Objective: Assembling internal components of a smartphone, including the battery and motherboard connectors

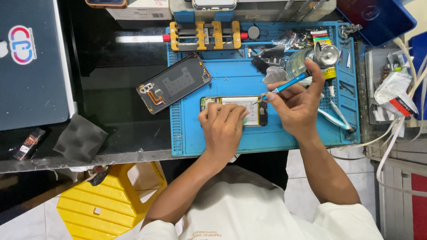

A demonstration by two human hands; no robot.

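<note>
Our left hand presses flat, fingers together, on the opened phone lying mid-mat on the blue silicone mat, partly hiding it, while right hand fingers pinch a blue-handled screwdriver at its right end.

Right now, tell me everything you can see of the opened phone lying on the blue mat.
The opened phone lies flat, lengthwise, on the blue mat, its back removed. A pale battery fills its middle, with circuit parts at each end. The left hand rests on its left part, covering it; the right hand aims a blue-handled tool at its right end.
</note>
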